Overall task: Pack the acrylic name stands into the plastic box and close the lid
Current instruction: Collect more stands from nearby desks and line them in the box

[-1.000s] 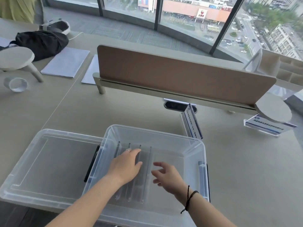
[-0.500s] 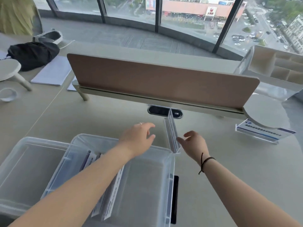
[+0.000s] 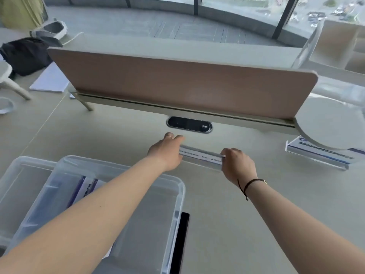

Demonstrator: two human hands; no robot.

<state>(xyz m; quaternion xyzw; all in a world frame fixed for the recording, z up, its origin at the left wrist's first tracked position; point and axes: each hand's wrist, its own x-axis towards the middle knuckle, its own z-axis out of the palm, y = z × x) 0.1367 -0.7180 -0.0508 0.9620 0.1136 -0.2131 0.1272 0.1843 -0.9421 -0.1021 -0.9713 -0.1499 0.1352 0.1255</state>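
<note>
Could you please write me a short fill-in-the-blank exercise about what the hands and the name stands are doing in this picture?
1. The left hand and right hand grip one name stand by its two ____.
2. The plastic box is ____, with no lid on it.
3. Another name stand rests on the table's ____ side.

Missing words: ends; open; right
</note>
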